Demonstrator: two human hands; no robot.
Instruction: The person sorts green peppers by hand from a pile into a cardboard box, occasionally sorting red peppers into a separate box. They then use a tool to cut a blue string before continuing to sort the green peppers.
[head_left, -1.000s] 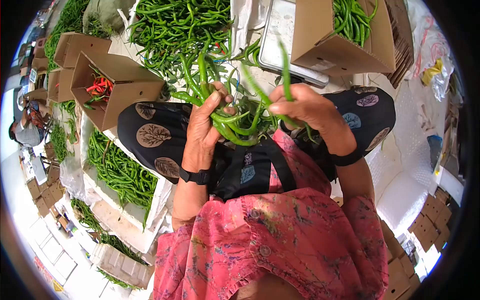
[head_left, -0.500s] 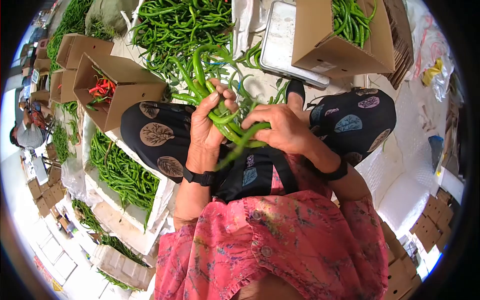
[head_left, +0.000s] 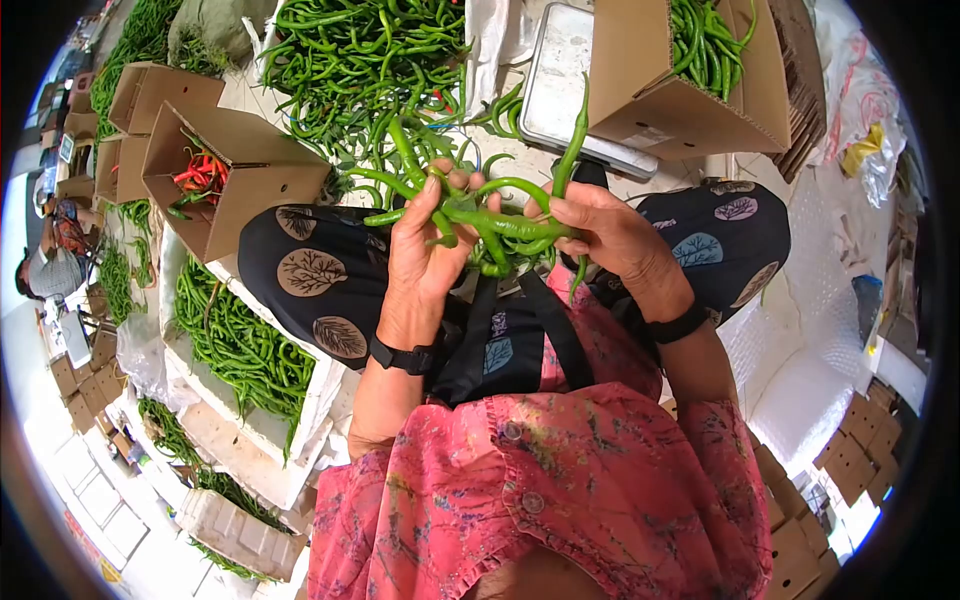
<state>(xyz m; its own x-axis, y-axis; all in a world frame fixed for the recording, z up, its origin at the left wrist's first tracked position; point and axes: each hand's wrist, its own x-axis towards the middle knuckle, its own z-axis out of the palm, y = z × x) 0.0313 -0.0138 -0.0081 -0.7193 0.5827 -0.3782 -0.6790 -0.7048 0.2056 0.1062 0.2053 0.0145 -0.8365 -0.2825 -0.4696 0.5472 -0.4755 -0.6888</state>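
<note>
In front of my lap, my left hand [head_left: 415, 255] is closed around a loose bunch of green chili peppers [head_left: 490, 220], several of them poking out past the fingers on both sides. My right hand [head_left: 630, 240] grips the right ends of some peppers between thumb and fingers. One long chili pepper [head_left: 573, 140] stands up from it, pointing away from me. The peppers span the gap between both hands. Beyond them, a large heap of green chili peppers [head_left: 365, 50] spreads over the floor, with loose ones and leaves at its near edge.
A cardboard box [head_left: 650, 120] of green peppers rests on a white scale [head_left: 562, 75] at front right. Another box [head_left: 265, 180] at left holds red peppers [head_left: 205, 172]. Beside my left knee lies a white-lined container [head_left: 305, 435] of green peppers. A person [head_left: 60, 270] sits far left.
My right hand has shifted right, away from the left, and turned palm-up. A long pepper now sticks up from it, and the bunch is spread out between the hands.
</note>
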